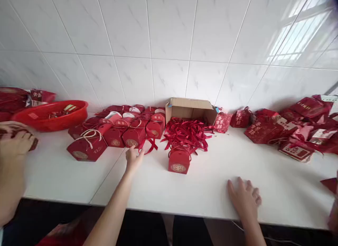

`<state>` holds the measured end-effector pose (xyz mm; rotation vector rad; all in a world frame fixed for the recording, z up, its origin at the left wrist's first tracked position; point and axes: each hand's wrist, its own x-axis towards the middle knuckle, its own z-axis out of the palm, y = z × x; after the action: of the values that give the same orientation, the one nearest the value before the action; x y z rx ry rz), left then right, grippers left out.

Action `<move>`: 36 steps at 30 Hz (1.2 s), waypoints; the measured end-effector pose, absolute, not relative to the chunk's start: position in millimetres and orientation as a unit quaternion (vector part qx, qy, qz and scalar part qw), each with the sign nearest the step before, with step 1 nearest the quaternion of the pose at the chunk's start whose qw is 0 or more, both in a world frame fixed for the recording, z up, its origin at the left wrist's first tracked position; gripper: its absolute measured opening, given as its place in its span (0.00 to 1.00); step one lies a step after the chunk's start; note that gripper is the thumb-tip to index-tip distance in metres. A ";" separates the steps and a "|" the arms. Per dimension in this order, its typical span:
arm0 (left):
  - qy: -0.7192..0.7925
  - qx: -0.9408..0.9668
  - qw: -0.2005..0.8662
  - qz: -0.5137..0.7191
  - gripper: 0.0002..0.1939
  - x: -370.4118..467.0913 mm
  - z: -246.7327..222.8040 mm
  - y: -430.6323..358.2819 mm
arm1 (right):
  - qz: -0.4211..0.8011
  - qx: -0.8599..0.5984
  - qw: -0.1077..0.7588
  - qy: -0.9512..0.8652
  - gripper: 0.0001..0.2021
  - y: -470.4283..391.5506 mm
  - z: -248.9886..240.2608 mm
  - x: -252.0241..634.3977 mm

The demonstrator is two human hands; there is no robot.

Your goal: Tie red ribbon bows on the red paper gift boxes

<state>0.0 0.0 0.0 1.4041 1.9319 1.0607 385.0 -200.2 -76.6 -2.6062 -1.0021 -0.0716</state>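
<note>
Left of centre, the half-open, seemingly empty left hand [134, 161] appears mid-reach by a box [134, 136]; gripping calls for closing in. Near right, the right hand [245, 199] spreads empty.

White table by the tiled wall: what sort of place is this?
Probably a small workroom: many red boxes, heaped red ribbons and another person's hand at the table.

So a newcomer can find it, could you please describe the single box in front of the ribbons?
By the tiled wall stands an open carton. Red ribbons spill from its front, with the box just before them. Unlike the boxes crowded to its left, it stands apart.
</note>
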 end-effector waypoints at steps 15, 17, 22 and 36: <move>0.375 0.681 0.566 0.276 0.17 54.8 43.9 -167.0 | 0.446 -0.489 0.575 -0.481 0.18 -222.6 -7.3 244.4; 0.366 0.689 0.578 0.240 0.17 63.3 42.2 -190.2 | 0.532 -0.428 0.569 -0.458 0.18 -220.1 0.0 218.1; 0.415 0.680 0.555 0.240 0.16 65.1 20.7 -216.1 | 0.724 -0.302 0.568 -0.250 0.12 -217.5 -2.2 203.3; 0.364 0.652 0.642 0.173 0.14 70.0 16.6 -215.1 | 0.734 -0.277 0.570 -0.245 0.11 -221.5 6.5 236.0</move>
<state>70.0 -215.1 16.6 1.4863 0.8288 0.3938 236.0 -221.5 6.5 -0.6493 -0.5761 1.7232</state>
